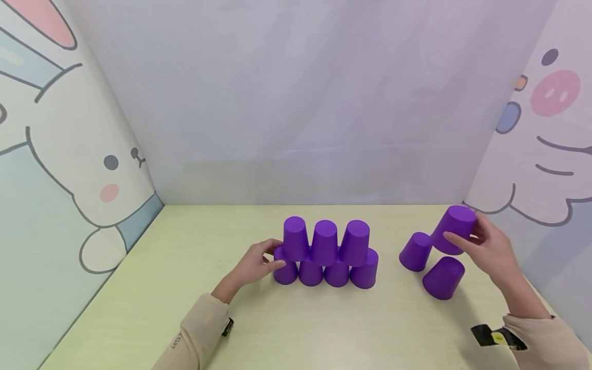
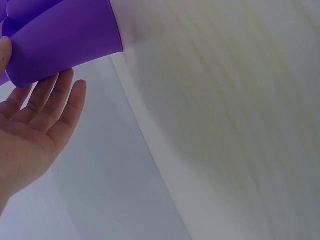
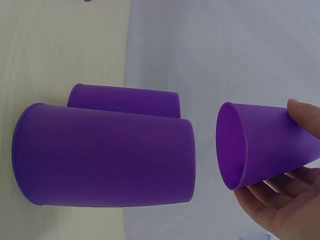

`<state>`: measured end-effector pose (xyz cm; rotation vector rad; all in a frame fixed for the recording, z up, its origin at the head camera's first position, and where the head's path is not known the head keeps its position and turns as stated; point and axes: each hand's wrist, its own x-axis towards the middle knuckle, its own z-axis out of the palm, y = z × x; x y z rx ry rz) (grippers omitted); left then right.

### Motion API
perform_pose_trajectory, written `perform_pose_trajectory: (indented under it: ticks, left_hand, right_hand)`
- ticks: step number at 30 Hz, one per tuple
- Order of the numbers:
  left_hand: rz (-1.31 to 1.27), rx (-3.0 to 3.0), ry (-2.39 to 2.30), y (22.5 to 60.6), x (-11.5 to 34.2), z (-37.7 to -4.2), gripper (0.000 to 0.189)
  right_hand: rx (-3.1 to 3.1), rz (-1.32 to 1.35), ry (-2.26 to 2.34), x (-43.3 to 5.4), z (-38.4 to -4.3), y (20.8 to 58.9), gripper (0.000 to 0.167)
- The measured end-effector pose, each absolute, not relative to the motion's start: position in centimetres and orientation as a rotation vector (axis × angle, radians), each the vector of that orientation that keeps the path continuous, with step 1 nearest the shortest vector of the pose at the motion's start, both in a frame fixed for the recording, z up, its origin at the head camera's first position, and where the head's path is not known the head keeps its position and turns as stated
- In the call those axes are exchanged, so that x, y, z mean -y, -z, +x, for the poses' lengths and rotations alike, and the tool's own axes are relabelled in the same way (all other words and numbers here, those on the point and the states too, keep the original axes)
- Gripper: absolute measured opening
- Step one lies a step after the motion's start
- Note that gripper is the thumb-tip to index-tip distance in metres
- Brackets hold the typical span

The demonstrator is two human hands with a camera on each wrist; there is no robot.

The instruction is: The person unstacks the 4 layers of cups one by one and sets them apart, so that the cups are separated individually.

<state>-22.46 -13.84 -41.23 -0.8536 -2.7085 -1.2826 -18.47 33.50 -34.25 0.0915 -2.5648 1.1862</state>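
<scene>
My right hand [image 1: 492, 249] holds an upside-down purple cup [image 1: 455, 228] in the air, thumb on one side and fingers on the other. In the right wrist view, the held cup's [image 3: 270, 145] open rim hangs clear of two purple cups standing mouth down, a nearer one [image 3: 107, 155] and one behind it [image 3: 130, 100]. On the left, a row of inverted purple cups [image 1: 311, 272] carries a second row of three [image 1: 325, 242]. My left hand [image 1: 256, 264] is at the leftmost bottom cup [image 1: 285, 272], fingers [image 2: 60, 95] loosely spread along its side and thumb across from them.
A pale wood-look table [image 1: 324, 329] lies under the cups. A grey-white panel [image 1: 314, 128] rises at its back edge. Cartoon-printed side panels [image 1: 69, 154] stand at left and right. Two cups [image 1: 416, 252] stand at the right, below the raised one.
</scene>
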Motion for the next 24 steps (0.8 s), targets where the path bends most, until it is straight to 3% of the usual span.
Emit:
perform_pose_trajectory:
  ticks: [24]
  left_hand:
    - [-0.844,2.710,1.295,41.3,13.9,-22.5,0.039]
  right_hand:
    - [2.629,-0.077,-1.176,-36.2,-20.0,36.6,0.070]
